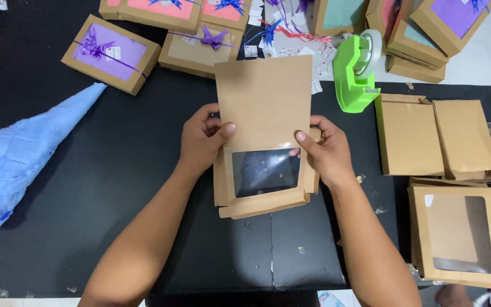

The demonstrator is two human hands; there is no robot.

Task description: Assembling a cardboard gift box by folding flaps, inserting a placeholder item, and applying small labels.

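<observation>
A left hand [203, 138] and right hand [325, 150] are pinching the side flaps of a flat kraft window box [262, 136], still unfolded between them, while finished ribboned boxes [111, 54] are lying beyond the fingertips and flat blanks [458, 236] are waiting right of the right hand.

A green tape dispenser [354, 71] stands far right of centre on the black table [115, 187]. To its right lie two flat brown cardboard blanks [436, 136], side by side, and nearer, a stack of flat window boxes [461, 236]. Along the far edge sit finished boxes tied with purple and blue ribbon bows [111, 54], with small paper tags [291, 34] scattered between them. A crumpled light-blue cloth [24, 153] lies at the left.
</observation>
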